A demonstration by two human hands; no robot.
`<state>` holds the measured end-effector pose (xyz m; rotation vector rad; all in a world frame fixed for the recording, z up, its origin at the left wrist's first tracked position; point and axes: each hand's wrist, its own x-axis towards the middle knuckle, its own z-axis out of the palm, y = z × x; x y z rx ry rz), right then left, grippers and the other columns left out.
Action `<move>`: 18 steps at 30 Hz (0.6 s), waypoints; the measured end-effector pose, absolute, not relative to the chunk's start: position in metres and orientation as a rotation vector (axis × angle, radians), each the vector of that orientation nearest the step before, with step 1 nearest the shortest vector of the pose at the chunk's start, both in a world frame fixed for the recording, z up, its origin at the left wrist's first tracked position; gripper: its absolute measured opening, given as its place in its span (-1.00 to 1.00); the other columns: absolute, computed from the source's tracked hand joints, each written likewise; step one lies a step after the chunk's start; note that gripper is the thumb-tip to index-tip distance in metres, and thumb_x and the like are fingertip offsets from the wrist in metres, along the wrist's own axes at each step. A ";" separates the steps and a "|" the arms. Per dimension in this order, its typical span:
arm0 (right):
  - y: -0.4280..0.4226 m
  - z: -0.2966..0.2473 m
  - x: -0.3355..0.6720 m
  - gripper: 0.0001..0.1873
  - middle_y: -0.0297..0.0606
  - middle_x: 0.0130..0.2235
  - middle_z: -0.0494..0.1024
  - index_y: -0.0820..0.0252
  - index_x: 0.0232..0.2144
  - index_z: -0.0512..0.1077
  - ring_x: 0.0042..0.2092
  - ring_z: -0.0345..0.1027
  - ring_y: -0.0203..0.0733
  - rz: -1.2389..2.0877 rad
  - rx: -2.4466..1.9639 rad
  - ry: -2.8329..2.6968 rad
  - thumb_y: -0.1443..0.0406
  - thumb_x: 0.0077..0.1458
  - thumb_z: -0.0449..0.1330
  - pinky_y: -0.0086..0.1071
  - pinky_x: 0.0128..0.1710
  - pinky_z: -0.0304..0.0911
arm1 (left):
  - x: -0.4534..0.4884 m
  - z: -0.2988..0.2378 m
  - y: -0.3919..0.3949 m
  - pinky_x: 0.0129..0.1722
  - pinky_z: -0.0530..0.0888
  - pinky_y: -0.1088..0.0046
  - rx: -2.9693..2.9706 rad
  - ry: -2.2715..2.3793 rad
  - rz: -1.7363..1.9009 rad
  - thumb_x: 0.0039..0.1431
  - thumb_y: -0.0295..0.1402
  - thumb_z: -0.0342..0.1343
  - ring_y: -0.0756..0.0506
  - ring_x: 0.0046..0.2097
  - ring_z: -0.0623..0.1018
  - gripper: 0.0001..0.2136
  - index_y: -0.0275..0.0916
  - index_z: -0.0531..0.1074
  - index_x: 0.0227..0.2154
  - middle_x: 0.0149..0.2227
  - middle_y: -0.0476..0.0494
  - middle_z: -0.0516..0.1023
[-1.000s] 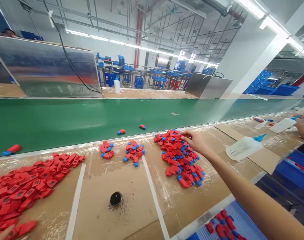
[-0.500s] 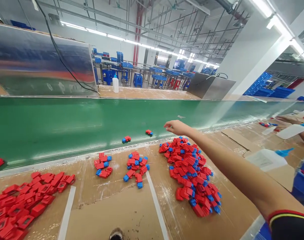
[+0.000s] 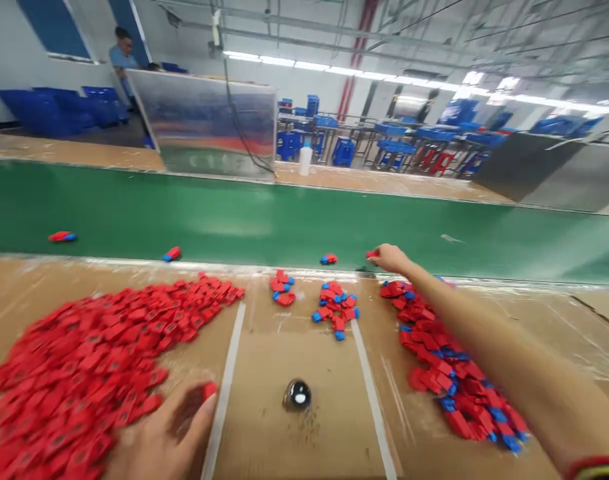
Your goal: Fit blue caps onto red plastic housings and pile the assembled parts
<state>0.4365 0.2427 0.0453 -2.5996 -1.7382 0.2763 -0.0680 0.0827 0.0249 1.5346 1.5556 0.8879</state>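
My left hand sits at the bottom left, at the edge of a large heap of flat red plastic parts. Its thumb and fingers pinch a red part. My right arm stretches across the bench, and my right hand reaches the edge of the green conveyor belt. A small red piece shows at its fingertips. Under that arm lies a heap of red parts with blue ends, partly hidden by the forearm.
Two small clusters of red-and-blue parts lie on the cardboard bench top, beside white tape strips and a round black object. Several loose parts ride the belt. Beyond stand a white bottle, blue crates and a person.
The view has swung left and tilted. My left hand has come into view on the red heap with a part in its grip. My right hand has moved down to the belt edge.
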 end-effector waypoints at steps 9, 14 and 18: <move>0.102 0.060 0.361 -0.61 -0.20 -0.30 0.62 0.19 -0.20 0.50 -0.30 0.49 -0.11 0.621 -1.857 -1.887 0.02 0.06 0.23 -0.31 -0.32 0.35 | -0.032 0.007 0.056 -0.15 0.45 0.47 1.168 1.114 0.932 0.03 -0.30 0.28 -0.07 -0.21 0.54 -0.81 -0.23 0.53 -0.29 -0.23 -0.12 0.61; 0.035 0.052 0.288 -0.68 -0.18 -0.15 0.57 0.12 -0.07 0.47 -0.13 0.45 -0.10 0.676 -1.555 -1.889 0.11 0.21 0.13 -0.24 -0.17 0.35 | -0.019 0.000 0.043 -0.15 0.44 0.46 1.102 1.031 0.952 0.01 -0.32 0.31 -0.06 -0.21 0.55 -0.70 -0.22 0.51 -0.16 -0.26 -0.10 0.60; 0.020 0.048 0.256 -0.74 -0.19 -0.15 0.52 0.11 -0.05 0.44 -0.14 0.43 -0.13 0.616 -1.495 -1.986 0.20 0.25 0.11 -0.24 -0.13 0.33 | -0.012 -0.001 0.038 -0.06 0.45 0.42 0.973 0.933 0.895 -0.01 -0.33 0.34 -0.08 -0.14 0.57 -0.68 -0.25 0.49 -0.16 -0.17 -0.17 0.62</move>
